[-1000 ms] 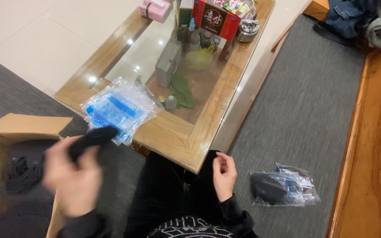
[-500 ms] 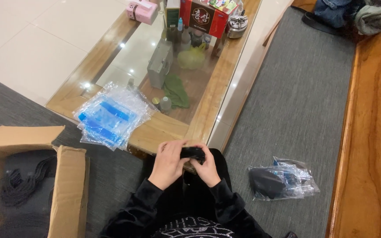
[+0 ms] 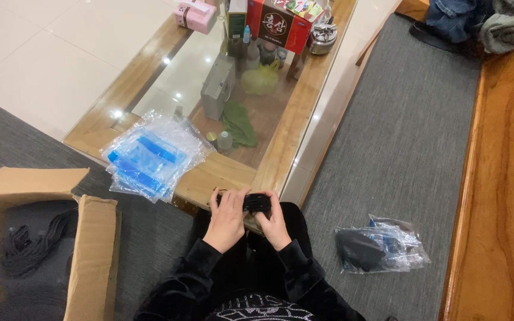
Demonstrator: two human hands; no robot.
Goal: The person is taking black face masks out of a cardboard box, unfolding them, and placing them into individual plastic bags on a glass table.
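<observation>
Both my hands meet in front of me, just off the near corner of the glass-topped wooden table [image 3: 281, 148]. My left hand [image 3: 227, 217] and my right hand [image 3: 275, 223] together grip a small black bundle [image 3: 257, 203], apparently a coiled cord. A stack of clear plastic bags with blue strips [image 3: 150, 156] lies on the table corner to the left of my hands. I sit on a grey mat with black sleeves and black trousers showing.
An open cardboard box [image 3: 87, 255] holding more black cords [image 3: 28, 246] stands at my left. A filled clear bag with a dark item [image 3: 379, 246] lies on the mat at my right. Boxes, a pot and bottles crowd the table's far end. A wooden bench [image 3: 507, 178] runs along the right.
My left hand carried a black item from over the box to the middle. Both hands now hold it together in front of me. The view shifted slightly.
</observation>
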